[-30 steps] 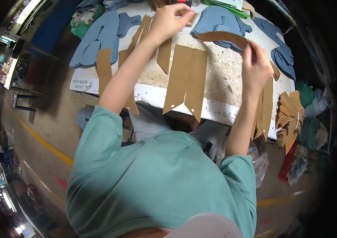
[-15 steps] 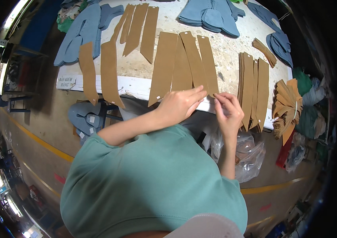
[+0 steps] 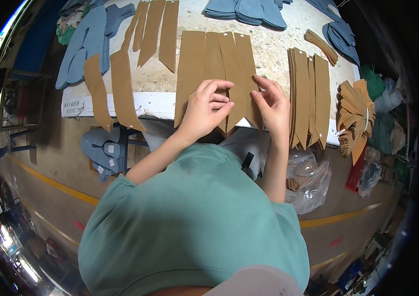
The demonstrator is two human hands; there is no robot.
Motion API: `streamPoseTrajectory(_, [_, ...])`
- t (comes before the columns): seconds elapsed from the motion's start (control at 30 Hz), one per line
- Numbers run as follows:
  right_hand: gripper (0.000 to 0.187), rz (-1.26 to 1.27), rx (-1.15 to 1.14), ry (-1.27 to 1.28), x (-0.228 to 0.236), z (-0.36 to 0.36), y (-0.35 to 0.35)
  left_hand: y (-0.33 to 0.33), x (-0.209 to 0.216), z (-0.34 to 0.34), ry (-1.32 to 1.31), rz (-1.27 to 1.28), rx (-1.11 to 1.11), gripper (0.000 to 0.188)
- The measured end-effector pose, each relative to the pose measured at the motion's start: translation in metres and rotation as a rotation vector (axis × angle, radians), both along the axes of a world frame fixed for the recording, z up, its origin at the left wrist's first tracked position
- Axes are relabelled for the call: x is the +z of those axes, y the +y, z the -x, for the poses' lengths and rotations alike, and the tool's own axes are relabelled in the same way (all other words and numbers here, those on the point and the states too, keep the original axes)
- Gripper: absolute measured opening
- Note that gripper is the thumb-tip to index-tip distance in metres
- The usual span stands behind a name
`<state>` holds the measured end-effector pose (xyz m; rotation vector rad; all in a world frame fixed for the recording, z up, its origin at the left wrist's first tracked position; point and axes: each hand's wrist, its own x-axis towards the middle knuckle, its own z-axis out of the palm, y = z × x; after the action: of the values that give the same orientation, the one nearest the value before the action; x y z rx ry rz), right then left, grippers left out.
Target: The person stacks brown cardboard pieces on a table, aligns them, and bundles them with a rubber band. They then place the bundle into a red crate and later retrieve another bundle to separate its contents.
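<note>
Several long brown strips, leather-like with pointed lower ends, lie side by side in front of me, a few overlapping. My left hand is over the middle of them, fingers loosely bent and apart, with nothing seen in its grasp. At the right edge of the rightmost strip, my right hand rests with thumb and fingertips apart, touching or very close to that edge. Small white labels mark the strips' ends. The left hand hides part of the strips beneath it.
More brown strips hang over the front edge at left, with others behind. A strip stack lies at right, beside a tied brown bundle. Blue cut pieces sit along the back of the white table.
The strips in front of me have drawn closer together, the rightmost ones shifting left. Both hands have moved up from the strips' lower ends, and the left hand's stretched fingers are now bent.
</note>
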<state>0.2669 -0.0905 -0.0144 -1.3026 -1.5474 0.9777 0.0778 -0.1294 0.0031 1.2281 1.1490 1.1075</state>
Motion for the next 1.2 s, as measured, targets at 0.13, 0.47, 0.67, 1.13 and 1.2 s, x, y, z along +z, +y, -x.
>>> streamPoseTrajectory(0.13, [0.039,0.013,-0.08,-0.033,0.0,-0.01,-0.005,0.0,0.005,0.007,0.162,-0.016,-0.023,0.032])
streamPoseTrajectory(0.47, [0.036,-0.107,-0.098,-0.275,0.003,-0.006,-0.011,0.0,0.003,0.002,0.653,-0.293,-0.068,0.029])
streamPoseTrajectory(0.67, [0.028,-0.245,-0.077,-0.502,0.022,0.012,0.009,0.022,0.026,0.067,0.73,-0.515,-0.175,0.033])
streamPoseTrajectory(1.13, [0.027,-0.428,0.092,-0.486,0.008,0.041,0.025,0.141,0.011,0.229,1.429,0.01,0.48,0.034])
streamPoseTrajectory(1.2, [0.028,-0.43,0.09,-0.476,0.007,0.04,0.025,0.145,0.005,0.229,1.396,0.031,0.492,0.031])
